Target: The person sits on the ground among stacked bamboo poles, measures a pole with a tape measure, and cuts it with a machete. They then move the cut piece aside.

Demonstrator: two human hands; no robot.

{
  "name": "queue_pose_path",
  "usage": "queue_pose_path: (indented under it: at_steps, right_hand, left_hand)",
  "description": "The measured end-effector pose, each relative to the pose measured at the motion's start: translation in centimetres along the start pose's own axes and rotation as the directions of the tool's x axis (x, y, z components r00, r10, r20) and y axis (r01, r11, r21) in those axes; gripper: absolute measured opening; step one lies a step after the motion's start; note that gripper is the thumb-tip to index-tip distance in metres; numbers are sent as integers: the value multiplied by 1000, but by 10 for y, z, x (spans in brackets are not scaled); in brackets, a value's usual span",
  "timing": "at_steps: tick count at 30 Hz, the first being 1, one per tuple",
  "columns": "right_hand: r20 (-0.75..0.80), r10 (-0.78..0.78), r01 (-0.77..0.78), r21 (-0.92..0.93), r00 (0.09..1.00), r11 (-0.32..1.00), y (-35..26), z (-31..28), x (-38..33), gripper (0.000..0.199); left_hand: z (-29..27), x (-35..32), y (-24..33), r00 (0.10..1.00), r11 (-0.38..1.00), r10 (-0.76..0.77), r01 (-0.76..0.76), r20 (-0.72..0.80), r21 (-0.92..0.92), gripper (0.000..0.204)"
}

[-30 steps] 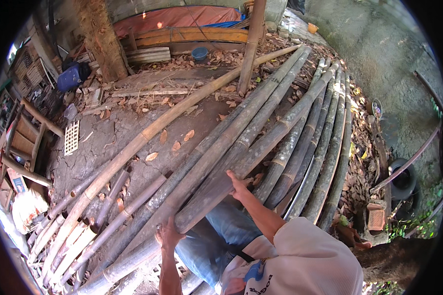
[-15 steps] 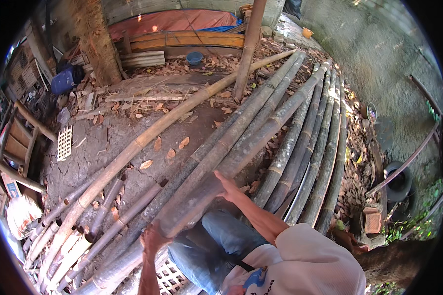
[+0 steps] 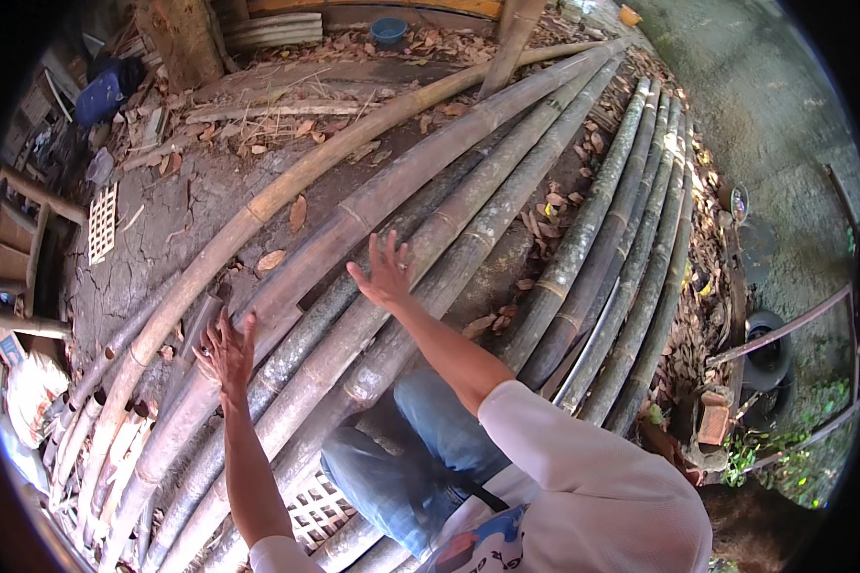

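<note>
A long brownish bamboo pole (image 3: pixel 320 250) runs diagonally from the lower left to the far right, lying left of several grey mottled poles (image 3: pixel 440 234). My left hand (image 3: pixel 227 355) is open at this brownish pole, fingers spread; whether it still touches the surface I cannot tell. Fingers apart, my right hand (image 3: pixel 386 275) is over the grey poles, holding nothing. Farther left, a yellowish bamboo pole (image 3: pixel 248 220) lies roughly alongside. More grey poles (image 3: pixel 607 258) form a separate group on the right.
Cut bamboo ends (image 3: pixel 115 430) cluster at the lower left. A slatted seat (image 3: pixel 320 511) shows beneath me. A blue basin (image 3: pixel 389 31) and a tree trunk (image 3: pixel 177 43) stand at the back. Along the right are a concrete wall (image 3: pixel 764 105) and a dark tyre (image 3: pixel 766 351).
The brownish pole has moved left, off my lap area, to beside the yellowish pole. Both hands have opened and moved forward and left. The view has tilted downward.
</note>
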State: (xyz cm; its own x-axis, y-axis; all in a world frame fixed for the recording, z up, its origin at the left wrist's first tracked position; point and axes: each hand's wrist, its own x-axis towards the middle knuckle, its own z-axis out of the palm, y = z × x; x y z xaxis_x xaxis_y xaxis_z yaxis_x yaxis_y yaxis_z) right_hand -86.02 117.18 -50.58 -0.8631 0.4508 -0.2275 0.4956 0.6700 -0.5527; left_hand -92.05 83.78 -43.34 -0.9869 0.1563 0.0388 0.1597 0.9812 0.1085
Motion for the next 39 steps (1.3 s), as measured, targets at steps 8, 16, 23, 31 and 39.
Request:
queue_pose_path:
  at_steps: [8,16,23,31,39]
  right_hand:
    - [-71,-116,105,-140,991,984,48,48,-84,82]
    - [40,-52,56,-102,998,993,60,41,-86,86]
    - [102,-63,76,-128,993,989,68,33,-81,85]
    - [110,-65,79,-123,992,989,68,37,-85,82]
    - [123,-16,33,-135,992,990,66,44,-95,80]
  left_hand:
    - [23,42,-23,995,961,-99,104,-30,257,65]
    - [0,48,3,997,995,-74,76,37,-65,55]
    - [19,-73,24,879,854,-251,3,-406,-520,54]
    - [114,-260,-25,62,-211,-895,814,442,-541,121]
    - [89,-221,16,197,-176,-792,833,578,-525,126]
